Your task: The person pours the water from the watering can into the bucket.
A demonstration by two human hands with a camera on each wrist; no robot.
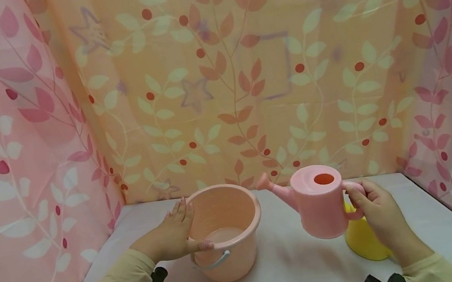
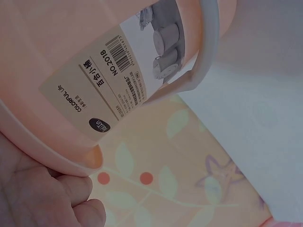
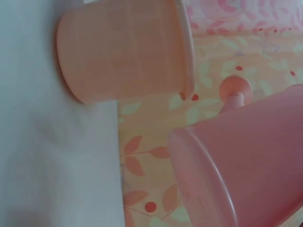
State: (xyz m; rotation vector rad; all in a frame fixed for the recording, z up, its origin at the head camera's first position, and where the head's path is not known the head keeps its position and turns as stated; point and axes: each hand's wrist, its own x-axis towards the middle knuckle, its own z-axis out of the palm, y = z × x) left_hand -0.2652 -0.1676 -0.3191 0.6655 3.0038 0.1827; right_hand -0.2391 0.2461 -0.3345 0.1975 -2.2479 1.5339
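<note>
My left hand (image 1: 164, 235) rests on the left rim of a peach-coloured plastic bucket (image 1: 233, 260), fingers extended and thumb spread along the front rim. In the left wrist view, the fingers (image 2: 78, 189) lie against the rim, close to a printed label (image 2: 113, 71) on the bucket's side. My right hand (image 1: 382, 217) grips the handle of a pink watering can (image 1: 321, 207), held upright and raised to the right of the bucket. Its spout (image 1: 281, 194) points left, toward the bucket. The right hand is out of the right wrist view, where the can's base shows.
A yellow container (image 1: 363, 240) stands on the white table (image 1: 287, 281), partly hidden behind the right hand and the can. The bucket's grey handle (image 1: 217, 262) hangs down at its front. Patterned cloth (image 1: 225, 85) encloses the back and both sides of the table.
</note>
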